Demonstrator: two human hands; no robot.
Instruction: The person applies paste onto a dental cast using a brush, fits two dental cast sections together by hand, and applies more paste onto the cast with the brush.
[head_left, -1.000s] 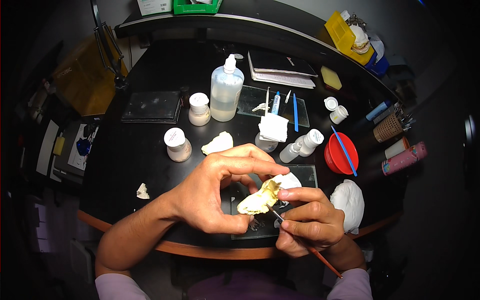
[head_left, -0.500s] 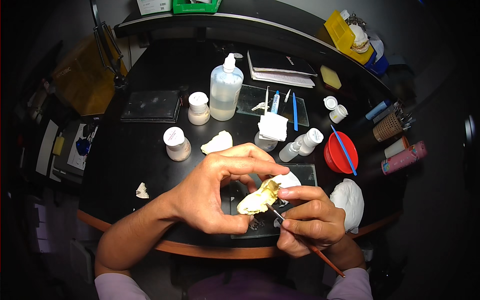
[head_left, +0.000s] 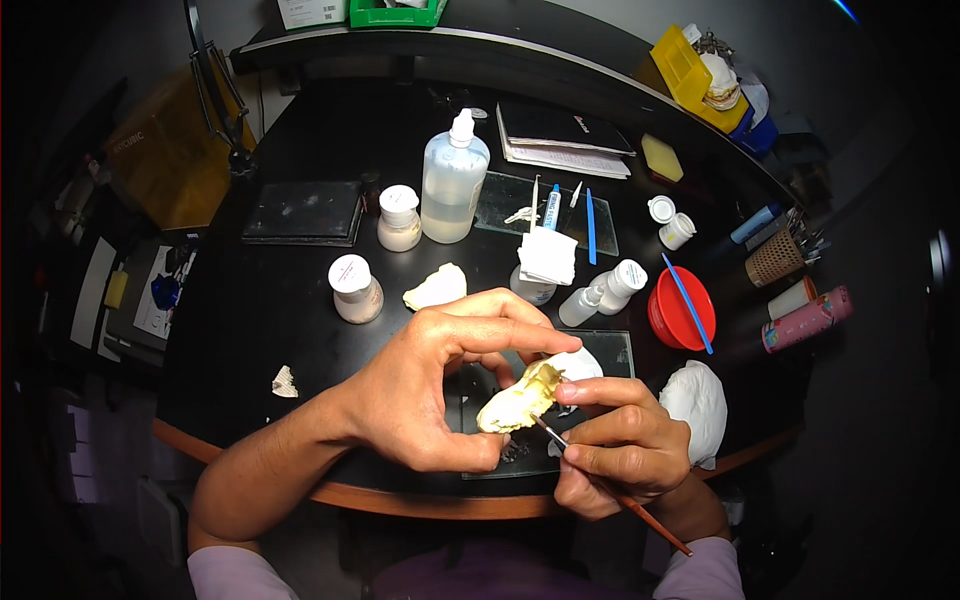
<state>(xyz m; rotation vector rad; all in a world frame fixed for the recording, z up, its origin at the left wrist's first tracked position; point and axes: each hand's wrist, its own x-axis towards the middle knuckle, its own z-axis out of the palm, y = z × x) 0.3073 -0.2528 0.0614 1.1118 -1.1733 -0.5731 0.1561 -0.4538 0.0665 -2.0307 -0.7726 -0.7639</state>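
1. A small pale-yellow plaster dental cast (head_left: 515, 403) sits low in the frame, raised just above a dark glass slab (head_left: 610, 350) at the near edge of the round black worktable (head_left: 250, 320).
2. The left hand (head_left: 425, 395) pinches the cast between thumb and curled fingers, gripping its thicker base end.
3. The right hand (head_left: 620, 450) is pressed together around a thin red-handled brush (head_left: 610, 490), its tip touching the cast's underside.
4. The cast looks light, stiff and brittle; by appearance, its broad base is the safest hold, while the thin edges could chip.
5. Just beyond lie a second pale plaster piece (head_left: 437, 287), a white-capped jar (head_left: 355, 289) and a tall clear squeeze bottle (head_left: 453, 180).
6. To the right stand a red bowl (head_left: 681, 310) with a blue stick across it and a white lump of plaster (head_left: 697, 400).
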